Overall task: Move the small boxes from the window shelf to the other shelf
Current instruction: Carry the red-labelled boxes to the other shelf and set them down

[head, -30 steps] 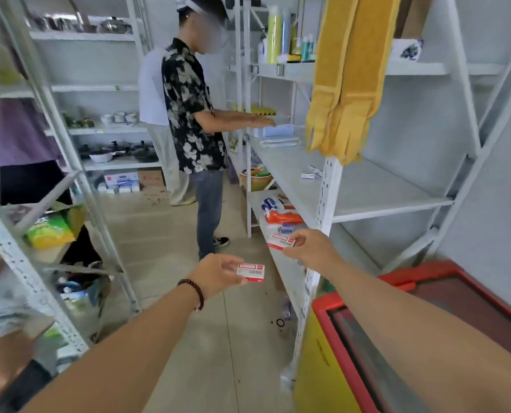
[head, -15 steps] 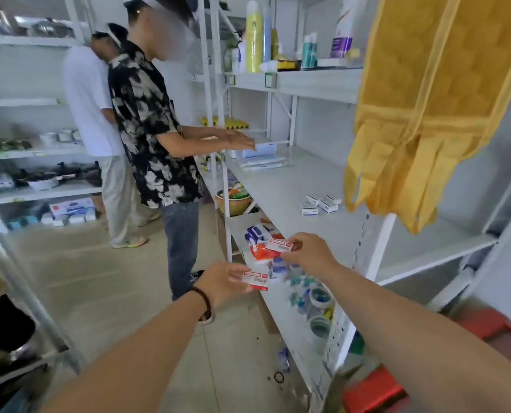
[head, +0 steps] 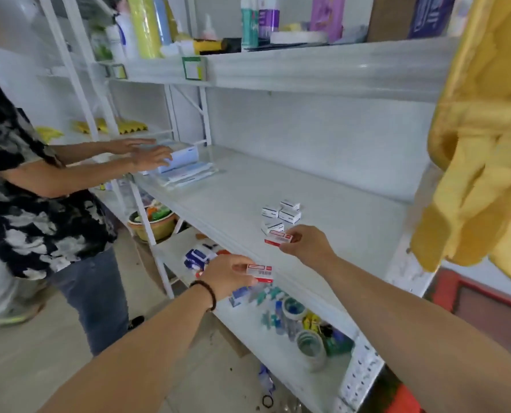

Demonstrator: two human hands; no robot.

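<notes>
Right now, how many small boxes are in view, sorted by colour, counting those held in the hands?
Red-and-white small boxes: 2, one in the left hand at, one in the right hand at.
White small boxes resting on the shelf: 4, clustered around.
Total: 6.

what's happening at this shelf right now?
A person is restocking small boxes. The right hand holds a red-and-white box just over the white shelf, beside the white boxes already lying there. The left hand holds a second red-and-white box in front of the shelf edge. To the left, another person handles blue packs on the same shelf.
</notes>
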